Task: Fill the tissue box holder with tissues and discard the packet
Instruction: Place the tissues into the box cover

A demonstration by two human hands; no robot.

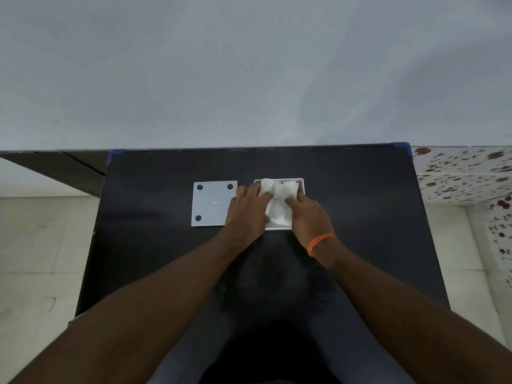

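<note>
Head view looks down on a black desk [166, 259] against a pale wall, with tiled floor on either side. Toward the far middle of the desk stands the white box holder [300, 182], open at the top, and just beside it on the left lies a flat white lid [212, 202] turned underside up, its dark round feet showing. A crumpled wad of white tissues [279, 200] fills the holder's opening, bulging above the rim. Both hands sit on it: the left hand [246, 207] curls its fingers into the wad's left edge, partly over the lid's corner, while the right hand [310, 214], an orange thread at its wrist, presses down with bent fingers on the near right side. No packet is visible. The lid lies nearer the left hand, so that hand seems best placed to fetch it.
</note>
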